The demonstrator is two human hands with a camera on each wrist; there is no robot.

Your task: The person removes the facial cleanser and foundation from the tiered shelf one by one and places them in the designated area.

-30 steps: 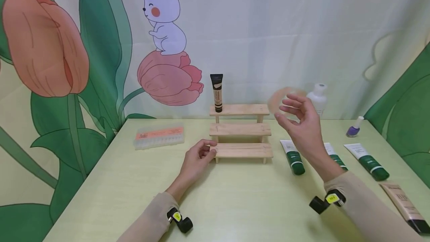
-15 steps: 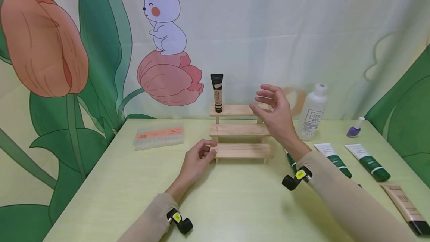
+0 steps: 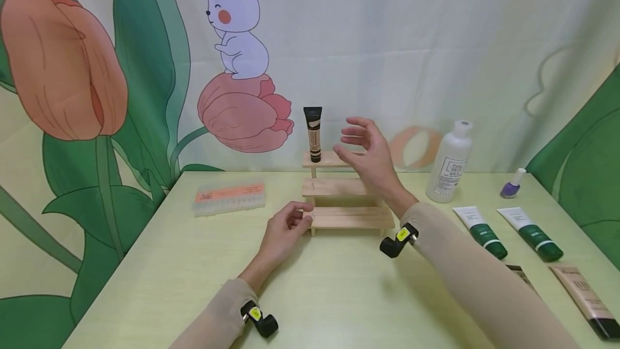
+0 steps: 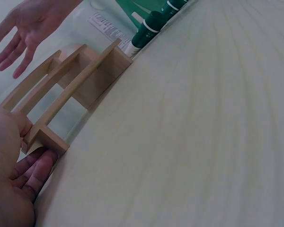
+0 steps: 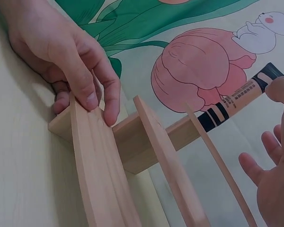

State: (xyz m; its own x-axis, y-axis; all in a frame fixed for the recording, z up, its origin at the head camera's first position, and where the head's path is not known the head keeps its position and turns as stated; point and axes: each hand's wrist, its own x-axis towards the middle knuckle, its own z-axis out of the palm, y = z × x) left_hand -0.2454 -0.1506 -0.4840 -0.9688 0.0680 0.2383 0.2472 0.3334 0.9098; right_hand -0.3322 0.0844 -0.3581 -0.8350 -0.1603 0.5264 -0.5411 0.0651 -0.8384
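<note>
A three-step wooden display rack (image 3: 349, 218) stands at the back middle of the table. My left hand (image 3: 283, 233) grips the left end of its lowest step, the thumb and a finger on top in the right wrist view and other fingers curled beneath in the left wrist view. Upright on the top step's left end is a small beige squeeze tube (image 3: 314, 133) with a black end up. To its right hovers my right hand (image 3: 368, 149), fingers spread and slightly bent, holding nothing. It covers the right part of the upper steps.
On the right stand a white bottle (image 3: 449, 163) and a purple nail polish bottle (image 3: 511, 185). Green-and-white tubes (image 3: 530, 235), a beige tube (image 3: 583, 300) and a partly hidden dark tube (image 3: 520, 273) lie nearer. A flat clear box (image 3: 230, 196) lies left.
My right hand has moved left from in front of the white bottle to beside the upright tube. Its sleeve now hides one green-and-white tube. The left hand has stayed on the rack.
</note>
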